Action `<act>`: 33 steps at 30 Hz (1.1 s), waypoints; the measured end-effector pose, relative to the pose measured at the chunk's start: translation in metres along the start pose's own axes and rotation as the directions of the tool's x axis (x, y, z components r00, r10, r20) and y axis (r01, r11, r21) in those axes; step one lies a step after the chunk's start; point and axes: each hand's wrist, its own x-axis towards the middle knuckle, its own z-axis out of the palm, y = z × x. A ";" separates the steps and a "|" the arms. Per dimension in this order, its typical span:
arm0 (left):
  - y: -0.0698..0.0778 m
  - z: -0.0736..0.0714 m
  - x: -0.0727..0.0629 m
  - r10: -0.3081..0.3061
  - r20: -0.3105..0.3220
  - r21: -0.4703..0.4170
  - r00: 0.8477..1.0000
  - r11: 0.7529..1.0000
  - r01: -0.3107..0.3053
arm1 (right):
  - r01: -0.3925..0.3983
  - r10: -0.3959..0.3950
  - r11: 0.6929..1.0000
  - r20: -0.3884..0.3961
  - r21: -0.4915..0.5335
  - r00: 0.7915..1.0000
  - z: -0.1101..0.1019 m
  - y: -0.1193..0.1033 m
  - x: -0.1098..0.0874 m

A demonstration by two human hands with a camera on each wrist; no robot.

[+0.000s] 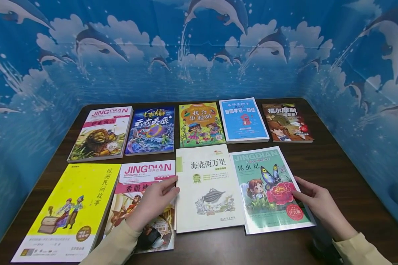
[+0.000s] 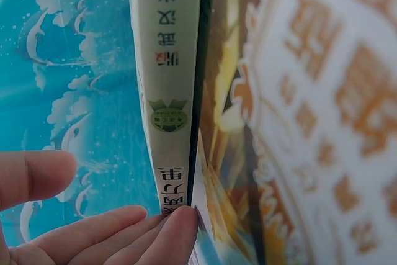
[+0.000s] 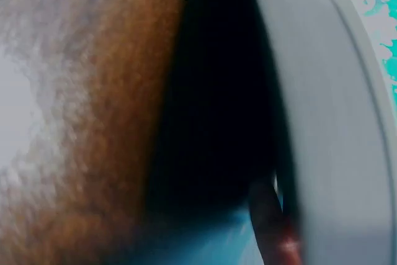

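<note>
In the head view my left hand (image 1: 156, 198) lies over the pink-and-white book (image 1: 129, 187), its fingertips at the left edge of a white book with a submarine picture (image 1: 205, 184). The left wrist view shows those fingers fairly straight, touching the white book's spine (image 2: 169, 79), with the thumb apart. My right hand (image 1: 320, 206) pinches the right edge of a green book with a butterfly and a red flower (image 1: 268, 217), the thumb on its cover. From the right wrist, the book's page edge (image 3: 335, 116) stands over a dark gap, with a blurred fingertip (image 3: 267, 215) near it.
A yellow book (image 1: 86, 184) lies at the front left. Behind is a row of several books, including a lion-cover book (image 1: 101, 134), a blue-and-white book (image 1: 243, 121) and a brown book (image 1: 286, 123). A dolphin-print curtain (image 1: 199, 81) surrounds the dark wooden table (image 1: 338, 165).
</note>
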 end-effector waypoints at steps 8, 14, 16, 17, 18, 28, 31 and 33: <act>0.001 -0.001 -0.003 -0.003 0.001 0.003 1.000 1.000 0.003 | -0.017 0.018 1.000 0.066 -0.007 0.998 -0.003 -0.003 -0.002; 0.000 -0.002 -0.002 0.007 0.003 0.004 1.000 1.000 -0.007 | -0.070 0.064 0.997 0.137 0.041 0.988 -0.007 -0.005 -0.001; 0.000 -0.002 -0.002 0.003 0.007 -0.001 1.000 1.000 -0.003 | -0.081 0.073 0.996 0.140 0.048 0.987 -0.007 -0.005 -0.002; 0.000 -0.002 -0.002 -0.002 0.011 -0.004 1.000 1.000 0.002 | -0.079 0.071 0.995 0.141 0.056 0.988 -0.008 -0.006 -0.003; 0.000 -0.002 -0.002 -0.006 0.013 -0.010 1.000 1.000 0.006 | -0.075 0.065 0.995 0.141 0.066 0.988 -0.008 -0.006 -0.004; 0.000 0.001 -0.001 0.016 0.022 -0.058 1.000 0.998 -0.015 | -0.008 -0.003 0.989 0.078 0.146 0.997 -0.014 -0.012 -0.014; 0.000 0.002 -0.002 0.005 0.026 -0.046 1.000 0.999 -0.004 | 0.070 -0.074 0.987 0.022 0.142 0.997 -0.015 -0.020 -0.017; 0.001 0.002 -0.003 -0.003 0.025 -0.036 1.000 0.999 0.004 | 0.137 -0.137 0.984 -0.006 0.118 0.991 -0.013 -0.030 -0.019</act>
